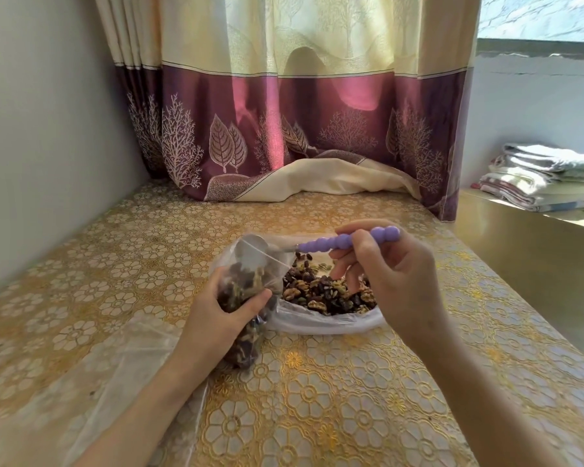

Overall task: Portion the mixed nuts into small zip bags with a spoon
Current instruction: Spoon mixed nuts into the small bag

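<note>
mixed nuts (327,293), walnuts, dark raisins and pale green seeds, lie heaped in a large clear plastic bag (321,323) rolled open on the table (317,399), near its middle. left hand (216,315) grips a small zip bag (246,298) around its midsection, fingers and thumb curled round it; bag is tilted, mouth up and away from the person, lower end touching or just above the table, cannot tell which. zip bag is already well filled with the same mix. right hand (385,274) pinches a spoon (317,246) by its lilac beaded handle between thumb and fingertips, remaining fingers loosely curled above the nut heap. spoon held roughly level; its metal bowl sits at the open mouth of the zip bag, seen through the clear film; whether it carries nuts cannot be told. table cover is a gold floral pattern under a clear sheet. sheet of loose clear plastic (122,382) lies on the table under the left forearm. cream and maroon curtain (284,112) hangs behind, its hem resting on the table. folded blankets (547,176) stacked at far right.
</note>
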